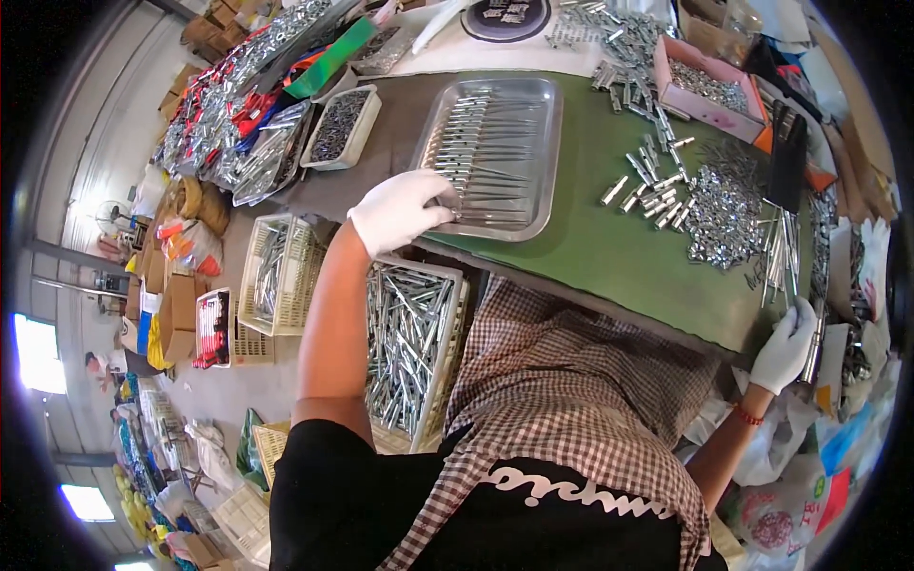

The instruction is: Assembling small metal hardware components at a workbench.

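Observation:
A silver metal tray point(550, 143) lies on the green table mat. Inside is a row of slim pointed metal tools point(476, 143), thick ends left and tips right. My left hand point(405, 209), in a white glove, is closed at the tray's near left corner, its fingertips at the thick end of the nearest pointed metal tool. Far right, my white-gloved right hand point(788, 347) is at the table edge, fingers drawn together by the lower ends of thin metal rods point(783, 252). What those fingers hold, if anything, is hidden. A shiny metal tube point(813, 354) stands beside that hand.
Short metal sleeves point(657, 186) and a heap of small metal parts point(719, 219) cover the mat's right side. Behind them sits a pink box point(709, 105). A white bin point(343, 128) stands left of the tray. Below the table edge, a crate point(443, 352) holds metal pieces.

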`<state>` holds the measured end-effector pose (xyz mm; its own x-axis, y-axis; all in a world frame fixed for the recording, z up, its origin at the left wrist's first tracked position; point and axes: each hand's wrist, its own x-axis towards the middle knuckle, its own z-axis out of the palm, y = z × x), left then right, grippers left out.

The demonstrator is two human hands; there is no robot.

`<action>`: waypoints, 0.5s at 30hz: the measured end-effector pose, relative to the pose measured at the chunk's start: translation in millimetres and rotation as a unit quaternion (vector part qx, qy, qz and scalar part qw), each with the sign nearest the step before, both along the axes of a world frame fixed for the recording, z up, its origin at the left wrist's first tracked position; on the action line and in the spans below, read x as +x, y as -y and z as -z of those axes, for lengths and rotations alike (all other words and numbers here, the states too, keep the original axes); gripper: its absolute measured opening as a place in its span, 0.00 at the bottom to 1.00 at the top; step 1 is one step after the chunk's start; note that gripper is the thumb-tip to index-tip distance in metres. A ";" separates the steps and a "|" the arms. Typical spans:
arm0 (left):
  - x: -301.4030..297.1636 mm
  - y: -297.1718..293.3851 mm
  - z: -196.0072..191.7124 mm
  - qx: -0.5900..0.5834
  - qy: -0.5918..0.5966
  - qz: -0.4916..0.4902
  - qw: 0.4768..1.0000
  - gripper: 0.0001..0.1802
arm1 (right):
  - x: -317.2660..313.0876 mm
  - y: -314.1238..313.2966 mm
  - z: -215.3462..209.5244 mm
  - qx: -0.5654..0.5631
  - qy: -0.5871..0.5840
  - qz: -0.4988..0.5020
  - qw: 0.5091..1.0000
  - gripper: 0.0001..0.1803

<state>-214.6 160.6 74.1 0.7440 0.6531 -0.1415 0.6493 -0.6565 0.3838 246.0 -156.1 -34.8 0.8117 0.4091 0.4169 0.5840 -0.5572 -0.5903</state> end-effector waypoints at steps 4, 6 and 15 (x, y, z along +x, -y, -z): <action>-2.9 -8.6 -11.4 -0.009 -0.078 0.049 0.996 0.22 | 6.3 -0.1 6.2 -0.039 0.078 -0.036 0.996 0.19; 6.4 -20.4 0.5 -0.027 -0.081 0.088 0.992 0.22 | 7.4 8.3 6.6 -0.061 0.101 -0.019 0.993 0.19; 18.6 -10.3 6.3 -0.003 -0.124 0.087 0.988 0.15 | -30.6 -7.6 -27.9 0.017 0.261 -0.027 0.965 0.06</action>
